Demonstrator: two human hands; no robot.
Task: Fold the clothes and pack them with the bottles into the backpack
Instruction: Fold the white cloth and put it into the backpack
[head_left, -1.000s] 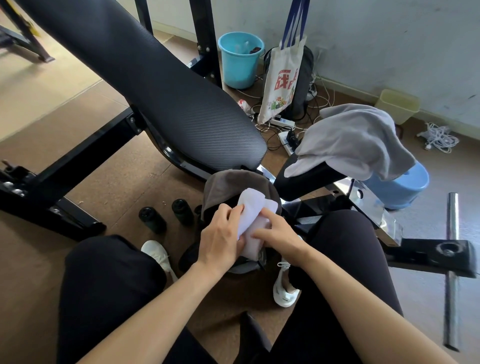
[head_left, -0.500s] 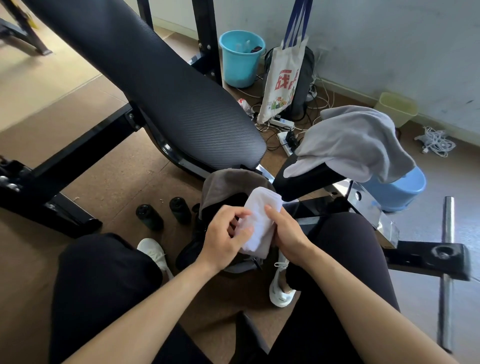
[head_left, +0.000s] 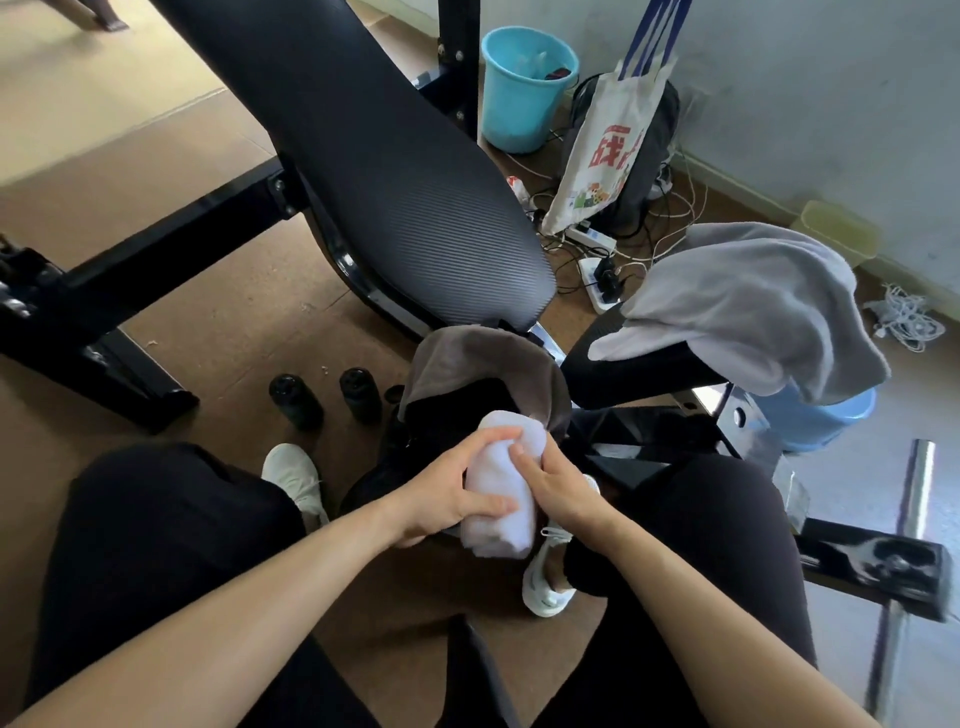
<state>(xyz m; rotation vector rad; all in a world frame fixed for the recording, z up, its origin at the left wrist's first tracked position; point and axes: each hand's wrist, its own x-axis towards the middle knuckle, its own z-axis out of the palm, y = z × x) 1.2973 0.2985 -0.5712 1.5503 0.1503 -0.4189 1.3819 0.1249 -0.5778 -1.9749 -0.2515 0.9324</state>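
Black ribbed vinyl covers the long padded surface (head_left: 395, 171) that slopes up behind the backpack (head_left: 483, 364). To the right of the backpack, a grey garment (head_left: 753, 306) lies draped and unfolded over a smaller pad. The backpack itself stands on the floor between the person's knees, with its grey-brown flap thrown back and its dark mouth open.

A white cloth roll (head_left: 501, 514) is held at that mouth, its far end just under the flap. I cannot tell whether the end is inside yet. The left hand (head_left: 447, 493) grips the roll from the backpack's left side, fingers curled over the top and thumb laid across the near part. The right hand (head_left: 561, 488) grips it from the other side, fingers wrapped against the cloth.

Two black bottles (head_left: 295, 402) stand upright on the floor just left of the backpack, untouched.

By my reading the task is in its early half. One piece of clothing is rolled and is about to be packed. The grey garment is not yet folded, and both bottles are still outside the backpack.
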